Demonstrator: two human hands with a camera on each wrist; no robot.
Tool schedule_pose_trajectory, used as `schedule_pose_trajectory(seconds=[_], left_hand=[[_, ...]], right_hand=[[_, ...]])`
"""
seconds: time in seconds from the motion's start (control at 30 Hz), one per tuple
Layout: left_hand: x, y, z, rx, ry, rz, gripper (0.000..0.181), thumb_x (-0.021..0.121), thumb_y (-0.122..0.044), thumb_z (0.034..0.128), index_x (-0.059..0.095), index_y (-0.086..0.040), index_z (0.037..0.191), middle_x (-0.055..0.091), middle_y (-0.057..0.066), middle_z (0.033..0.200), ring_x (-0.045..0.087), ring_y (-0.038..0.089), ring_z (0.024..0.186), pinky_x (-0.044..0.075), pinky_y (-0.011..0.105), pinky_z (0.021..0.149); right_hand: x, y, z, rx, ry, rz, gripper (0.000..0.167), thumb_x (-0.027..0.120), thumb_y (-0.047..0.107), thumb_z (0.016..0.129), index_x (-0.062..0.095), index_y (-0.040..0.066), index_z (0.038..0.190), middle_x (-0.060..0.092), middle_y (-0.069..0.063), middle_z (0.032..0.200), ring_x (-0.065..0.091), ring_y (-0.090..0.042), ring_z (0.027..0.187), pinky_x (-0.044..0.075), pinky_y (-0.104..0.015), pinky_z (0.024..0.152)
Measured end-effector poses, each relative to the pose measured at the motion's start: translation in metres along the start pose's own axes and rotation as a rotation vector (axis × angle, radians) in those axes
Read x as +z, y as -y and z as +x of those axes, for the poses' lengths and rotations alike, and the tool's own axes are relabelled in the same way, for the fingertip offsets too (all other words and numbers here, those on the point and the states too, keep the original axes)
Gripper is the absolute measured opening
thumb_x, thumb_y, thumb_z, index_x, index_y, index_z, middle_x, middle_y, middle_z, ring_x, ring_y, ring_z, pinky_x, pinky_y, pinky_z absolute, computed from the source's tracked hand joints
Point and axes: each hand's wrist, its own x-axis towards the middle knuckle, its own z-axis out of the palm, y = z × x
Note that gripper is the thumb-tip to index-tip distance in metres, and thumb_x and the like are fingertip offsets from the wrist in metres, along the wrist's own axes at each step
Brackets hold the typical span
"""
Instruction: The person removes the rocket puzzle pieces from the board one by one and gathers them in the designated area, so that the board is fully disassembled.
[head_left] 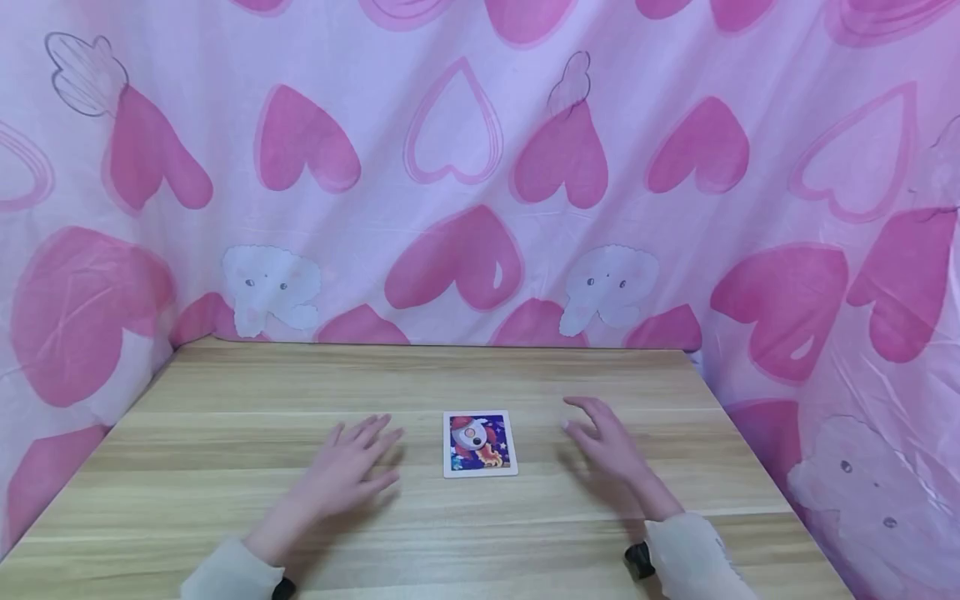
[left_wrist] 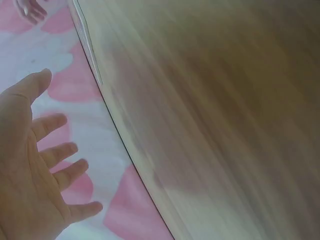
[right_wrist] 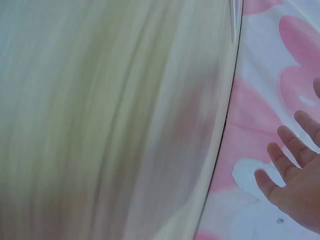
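Note:
A rectangular picture card [head_left: 480, 444] with a white border lies flat on the wooden table, between the two hands. Its face shows a rocket with flames on a dark blue ground. To the card's left is my left hand [head_left: 347, 468], fingers spread, apart from the card and holding nothing. On the other side my right hand [head_left: 609, 442] is held over the table with its fingers extended, also holding nothing. The left wrist view shows the left palm [left_wrist: 25, 170] with loosely spread fingers; the right wrist view shows part of the right hand [right_wrist: 297, 182] likewise.
The light wood-grain table [head_left: 480, 542] reaches back to a pink curtain [head_left: 465, 192] printed with hearts and white cartoon animals. The curtain also hangs along the left and right sides. Dark straps [head_left: 639, 560] sit at the sleeve cuffs.

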Motion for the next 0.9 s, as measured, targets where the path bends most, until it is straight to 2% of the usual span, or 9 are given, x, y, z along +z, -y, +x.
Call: schedule_pose_trajectory(seconds=[0.07, 0.2, 0.3, 0.5, 0.73, 0.9], left_hand=[[0.001, -0.005, 0.002, 0.036, 0.017, -0.017, 0.054, 0.058, -0.041, 0.0819, 0.050, -0.011, 0.126, 0.039, 0.015, 0.132, 0.036, 0.034, 0.118, 0.020, 0.061, 0.092], [0.004, -0.018, 0.007, 0.095, 0.100, -0.035, 0.053, 0.054, -0.043, 0.0839, 0.049, -0.011, 0.126, 0.040, 0.014, 0.132, 0.036, 0.033, 0.118, 0.022, 0.058, 0.093], [0.008, -0.027, 0.010, 0.132, 0.157, -0.040, 0.053, 0.051, -0.045, 0.0849, 0.049, -0.012, 0.126, 0.041, 0.012, 0.131, 0.036, 0.031, 0.119, 0.023, 0.058, 0.093], [0.017, -0.040, 0.014, 0.197, 0.208, -0.034, 0.055, 0.049, -0.047, 0.0847, 0.048, -0.013, 0.127, 0.043, 0.010, 0.129, 0.038, 0.030, 0.117, 0.024, 0.056, 0.093], [0.017, -0.050, 0.020, 0.201, 0.270, -0.063, 0.055, 0.049, -0.047, 0.0843, 0.047, -0.014, 0.128, 0.043, 0.010, 0.130, 0.038, 0.030, 0.117, 0.023, 0.055, 0.094], [0.023, -0.051, 0.024, 0.186, 0.294, -0.030, 0.057, 0.048, -0.050, 0.0835, 0.046, -0.016, 0.129, 0.042, 0.010, 0.131, 0.038, 0.029, 0.117, 0.025, 0.056, 0.093]], right_hand=[[0.005, 0.005, 0.002, 0.039, 0.014, 0.069, 0.037, 0.055, 0.022, 0.088, 0.050, 0.009, 0.122, 0.047, -0.009, 0.122, 0.040, -0.026, 0.114, 0.034, -0.047, 0.091], [0.016, 0.012, 0.007, 0.105, 0.036, 0.144, 0.029, 0.055, 0.013, 0.087, 0.054, 0.009, 0.116, 0.051, -0.006, 0.115, 0.046, -0.023, 0.106, 0.041, -0.041, 0.085], [0.024, 0.014, 0.014, 0.109, 0.050, 0.157, 0.024, 0.056, 0.008, 0.086, 0.057, 0.008, 0.110, 0.055, -0.007, 0.107, 0.049, -0.020, 0.098, 0.043, -0.037, 0.080], [0.040, 0.018, 0.030, 0.091, 0.102, 0.168, 0.017, 0.058, 0.001, 0.082, 0.060, 0.007, 0.098, 0.058, -0.009, 0.095, 0.052, -0.018, 0.085, 0.044, -0.033, 0.073], [0.055, 0.029, 0.048, 0.089, 0.185, 0.167, 0.014, 0.058, 0.000, 0.080, 0.061, 0.006, 0.092, 0.058, -0.004, 0.089, 0.050, -0.016, 0.081, 0.042, -0.033, 0.071], [0.065, 0.035, 0.060, 0.107, 0.264, 0.179, 0.010, 0.056, 0.003, 0.083, 0.061, 0.006, 0.091, 0.056, -0.002, 0.083, 0.049, -0.017, 0.078, 0.042, -0.032, 0.068]])
